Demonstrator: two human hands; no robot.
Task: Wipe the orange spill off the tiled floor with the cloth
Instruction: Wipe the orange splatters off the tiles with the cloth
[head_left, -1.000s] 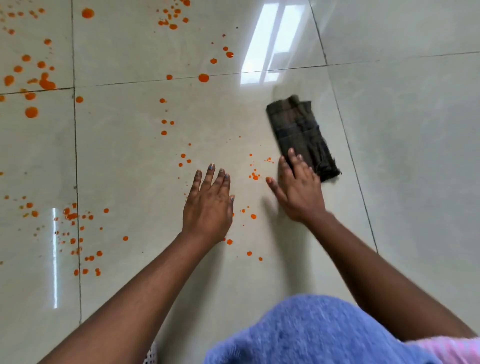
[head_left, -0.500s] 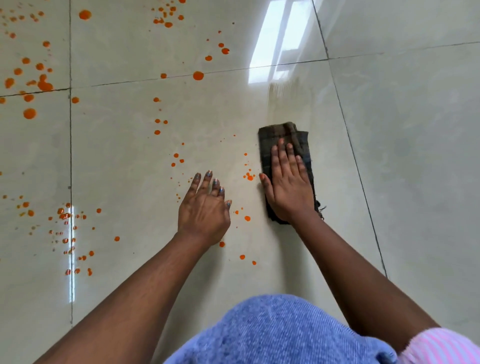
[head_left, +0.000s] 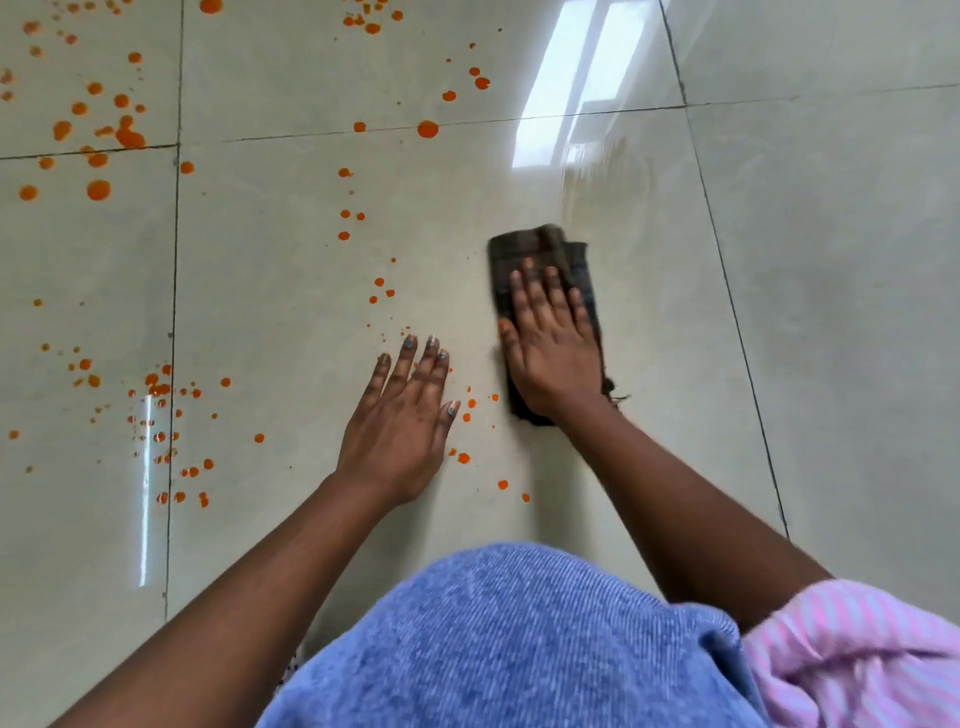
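A dark folded cloth (head_left: 540, 249) lies flat on the glossy beige tiled floor (head_left: 831, 312). My right hand (head_left: 550, 338) presses on it with straight fingers, covering its middle and lower part. My left hand (head_left: 402, 415) rests flat on the floor just left of the cloth, fingers spread. Orange spill drops (head_left: 470, 410) dot the tile between and below the two hands. More orange drops (head_left: 124, 135) spread to the far left and top of the view.
My knee in blue fabric (head_left: 519, 639) fills the bottom centre, with a pink striped sleeve (head_left: 872, 654) at the bottom right. Dark grout lines cross the floor. The tiles to the right of the cloth show no orange drops.
My right hand slid onto the cloth and drew it toward me and leftward over the drops beside it. The left hand stayed planted on the floor.
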